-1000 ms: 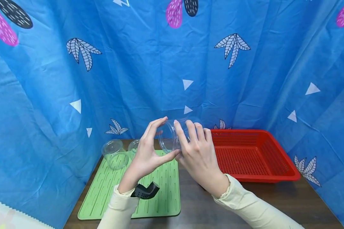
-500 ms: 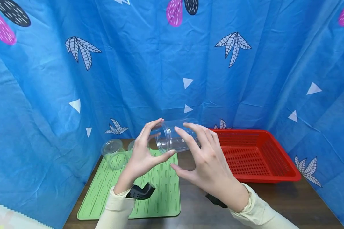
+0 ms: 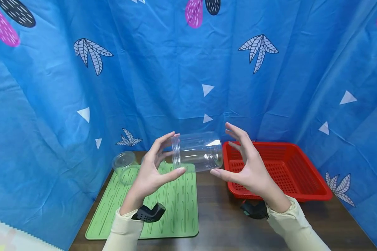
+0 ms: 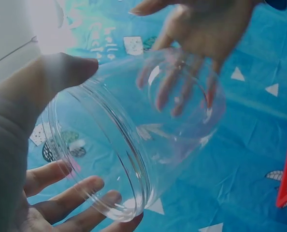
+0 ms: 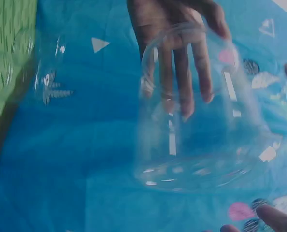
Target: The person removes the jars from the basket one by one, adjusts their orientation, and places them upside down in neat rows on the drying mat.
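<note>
A clear plastic jar (image 3: 197, 152) lies on its side in the air, its ringed neck to the left and its base to the right. My left hand (image 3: 153, 170) grips it around the neck, thumb below and fingers behind, as the left wrist view shows at the neck rings (image 4: 129, 154). Spread wide around the base end, my right hand (image 3: 254, 170) has its fingers apart from the thumb, with a gap between the fingertips and the jar. In the right wrist view, only some right fingertips (image 5: 276, 217) show at the edge.
A green ridged mat (image 3: 176, 209) lies at left on the dark wooden table (image 3: 220, 223). Another clear jar (image 3: 125, 169) stands upside down on it, with one more partly hidden behind my left hand. A red plastic basket (image 3: 314, 174) sits at right. Blue curtain (image 3: 163, 69) surrounds the table.
My right hand has let go of the jar and moved right, its fingers spreading. The left hand keeps its grip, and the jar has turned to lie more sideways.
</note>
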A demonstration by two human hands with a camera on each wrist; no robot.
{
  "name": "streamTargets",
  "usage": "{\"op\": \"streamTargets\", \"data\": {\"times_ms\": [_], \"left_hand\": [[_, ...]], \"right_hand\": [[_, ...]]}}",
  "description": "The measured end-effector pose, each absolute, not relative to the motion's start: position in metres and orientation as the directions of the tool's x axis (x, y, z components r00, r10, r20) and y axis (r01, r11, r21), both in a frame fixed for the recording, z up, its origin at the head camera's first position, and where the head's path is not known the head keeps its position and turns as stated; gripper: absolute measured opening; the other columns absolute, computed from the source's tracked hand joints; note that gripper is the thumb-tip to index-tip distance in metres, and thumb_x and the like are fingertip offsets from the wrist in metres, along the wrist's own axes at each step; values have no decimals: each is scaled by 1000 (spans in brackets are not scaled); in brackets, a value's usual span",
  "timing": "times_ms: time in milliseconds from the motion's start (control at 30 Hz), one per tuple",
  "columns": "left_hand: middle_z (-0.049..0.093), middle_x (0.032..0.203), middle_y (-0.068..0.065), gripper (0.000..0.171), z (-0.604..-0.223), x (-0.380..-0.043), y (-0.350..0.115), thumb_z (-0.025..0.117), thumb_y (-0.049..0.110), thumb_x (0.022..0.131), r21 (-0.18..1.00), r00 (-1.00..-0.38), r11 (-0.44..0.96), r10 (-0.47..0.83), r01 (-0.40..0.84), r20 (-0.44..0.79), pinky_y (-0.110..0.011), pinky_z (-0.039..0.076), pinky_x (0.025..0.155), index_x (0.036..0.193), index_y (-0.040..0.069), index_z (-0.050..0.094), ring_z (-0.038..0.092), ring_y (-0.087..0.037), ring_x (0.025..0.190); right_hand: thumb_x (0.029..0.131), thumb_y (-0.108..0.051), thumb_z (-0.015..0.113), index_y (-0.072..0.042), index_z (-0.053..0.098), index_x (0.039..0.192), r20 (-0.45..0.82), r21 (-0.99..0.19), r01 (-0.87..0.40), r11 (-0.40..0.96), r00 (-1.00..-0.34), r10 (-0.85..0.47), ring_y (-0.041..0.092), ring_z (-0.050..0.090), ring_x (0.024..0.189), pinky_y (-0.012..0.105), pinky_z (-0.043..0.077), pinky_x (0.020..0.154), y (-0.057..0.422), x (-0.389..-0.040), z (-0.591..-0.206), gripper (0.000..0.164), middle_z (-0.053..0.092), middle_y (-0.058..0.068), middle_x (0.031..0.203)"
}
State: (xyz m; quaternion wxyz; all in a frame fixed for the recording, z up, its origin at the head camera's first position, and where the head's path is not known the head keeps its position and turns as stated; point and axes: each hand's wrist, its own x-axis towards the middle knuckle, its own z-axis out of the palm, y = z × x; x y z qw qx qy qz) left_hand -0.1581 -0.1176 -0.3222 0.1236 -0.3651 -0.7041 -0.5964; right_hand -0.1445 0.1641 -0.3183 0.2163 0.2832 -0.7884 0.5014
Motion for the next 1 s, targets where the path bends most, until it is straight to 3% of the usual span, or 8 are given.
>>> {"op": "streamTargets", "data": {"times_ms": [200, 367, 533, 800, 1000], "left_hand": [[41, 154, -6, 85, -321, -157, -119, 76, -5, 82, 797, -719, -32, 411, 604, 561, -43, 42, 109, 153, 20, 36, 50, -27, 131], [41, 154, -6, 84, -321, -157, -119, 77, -1, 83, 810, -718, -63, 425, 584, 551, -44, 41, 110, 154, 21, 36, 47, -31, 133], [41, 154, -6, 83, -324, -161, -120, 78, 5, 84, 816, -717, -81, 433, 573, 546, -43, 39, 111, 154, 20, 36, 41, -29, 139], [39, 156, -5, 85, -342, -177, -125, 79, 11, 85, 795, -683, -117, 447, 596, 578, -41, 36, 113, 156, 17, 32, 35, -26, 143], [36, 158, -2, 85, -350, -184, -129, 79, 16, 86, 814, -700, -107, 454, 571, 551, -38, 35, 114, 157, 22, 31, 32, -23, 145]], "right_hand": [[79, 5, 77, -26, 24, 159, 499, -847, -532, 2, -796, -342, 25, 28, 145, 37, 38, 113, 171, -152, -325, 100, 25, -4, 161], [78, 13, 70, -18, 23, 159, 519, -850, -504, -152, -752, -407, 32, 23, 147, 37, 36, 114, 171, -158, -328, 99, 23, 8, 162], [78, 17, 71, -12, 28, 157, 541, -837, -518, -177, -729, -419, 32, 28, 146, 38, 37, 113, 170, -164, -335, 94, 30, 12, 159], [77, 19, 73, -7, 35, 153, 551, -831, -521, -195, -723, -417, 43, 53, 124, 47, 46, 104, 166, -168, -337, 89, 41, 19, 151], [77, 20, 71, -8, 36, 152, 551, -828, -534, -170, -723, -417, 43, 53, 124, 47, 48, 102, 164, -170, -337, 88, 43, 19, 150]]}}
